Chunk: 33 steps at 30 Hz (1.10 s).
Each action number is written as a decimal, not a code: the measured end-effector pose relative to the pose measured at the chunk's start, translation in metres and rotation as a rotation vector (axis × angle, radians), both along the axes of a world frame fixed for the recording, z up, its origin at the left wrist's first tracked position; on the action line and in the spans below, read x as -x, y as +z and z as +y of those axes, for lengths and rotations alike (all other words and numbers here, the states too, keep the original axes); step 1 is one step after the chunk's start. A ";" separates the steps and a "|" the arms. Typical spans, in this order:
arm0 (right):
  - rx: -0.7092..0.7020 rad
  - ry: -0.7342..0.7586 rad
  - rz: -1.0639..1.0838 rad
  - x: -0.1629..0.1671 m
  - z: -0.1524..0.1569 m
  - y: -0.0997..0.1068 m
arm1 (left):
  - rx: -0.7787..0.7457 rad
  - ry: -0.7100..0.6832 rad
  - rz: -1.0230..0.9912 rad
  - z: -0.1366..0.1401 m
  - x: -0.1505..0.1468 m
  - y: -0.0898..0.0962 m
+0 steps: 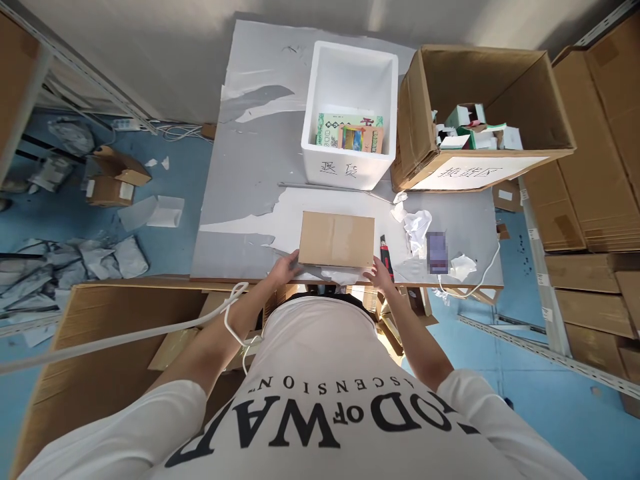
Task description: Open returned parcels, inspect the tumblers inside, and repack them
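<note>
A small, closed brown cardboard box (337,239) lies flat near the front edge of the table, a strip of tape across its top. My left hand (285,268) grips its near left corner. At the near right corner, my right hand (379,273) has its fingers against the box's side. Both hands hold it between them, and some fingertips are hidden under or behind its edges. Just right of the box is a red and black utility knife (385,253), close to my right hand.
Behind the box stand a white foam box (320,170) with printed packets inside and a large carton (413,127) holding small boxes. Crumpled paper (419,227) and a blurred-out phone-like object (437,253) lie right. A white cable (175,328) crosses over my left arm.
</note>
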State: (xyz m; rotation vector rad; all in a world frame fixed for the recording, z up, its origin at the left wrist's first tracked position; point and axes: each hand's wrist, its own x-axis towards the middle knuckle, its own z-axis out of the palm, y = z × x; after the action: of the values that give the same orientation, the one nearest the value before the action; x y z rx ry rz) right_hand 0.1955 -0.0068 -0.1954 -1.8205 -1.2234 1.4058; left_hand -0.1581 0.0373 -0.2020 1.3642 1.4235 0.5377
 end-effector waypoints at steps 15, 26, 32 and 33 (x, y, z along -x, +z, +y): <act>-0.098 -0.041 -0.231 0.009 0.028 0.062 | -0.232 0.169 0.400 0.014 -0.033 0.088; -0.022 -0.109 -0.247 -0.004 0.051 0.049 | -0.139 0.177 0.480 0.040 -0.039 0.084; 0.169 -0.118 -0.627 -0.031 0.032 0.010 | -0.070 0.201 0.450 0.038 -0.039 0.084; 0.200 -0.097 -0.634 -0.033 0.030 0.004 | -0.069 0.206 0.440 0.035 -0.039 0.084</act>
State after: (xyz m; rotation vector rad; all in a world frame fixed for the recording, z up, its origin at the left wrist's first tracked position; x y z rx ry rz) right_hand 0.2281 0.0232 -0.1917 -2.5468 -1.2861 0.9442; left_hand -0.1189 0.0723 -0.1176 1.4574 1.9327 0.4365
